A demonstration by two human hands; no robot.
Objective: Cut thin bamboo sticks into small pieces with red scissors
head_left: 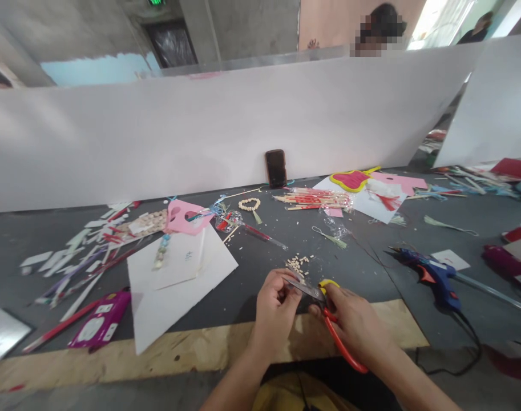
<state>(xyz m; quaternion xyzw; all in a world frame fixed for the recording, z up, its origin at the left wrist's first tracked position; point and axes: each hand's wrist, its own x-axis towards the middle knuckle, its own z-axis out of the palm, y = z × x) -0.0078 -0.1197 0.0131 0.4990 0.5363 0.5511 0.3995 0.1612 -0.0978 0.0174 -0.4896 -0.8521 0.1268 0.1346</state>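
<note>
My right hand (358,315) grips a pair of scissors (344,349) by its red and yellow handles. The blades point left, across to the fingertips of my left hand (274,305). Those fingers are pinched together at the blades; whatever they hold is too small and too covered to name. Just beyond the left fingertips lies a pile of short pale cut bits (298,262) on the dark table. A thin red stick in a clear wrapper (264,235) lies farther off to the left.
A phone (276,168) leans against the white partition (178,131). Red-tipped sticks (315,198), a beaded loop (249,204) and a tassel (331,237) lie ahead. At right rests a blue glue gun (433,277) with its cord. White sheets (217,251) and a purple packet (101,319) lie left.
</note>
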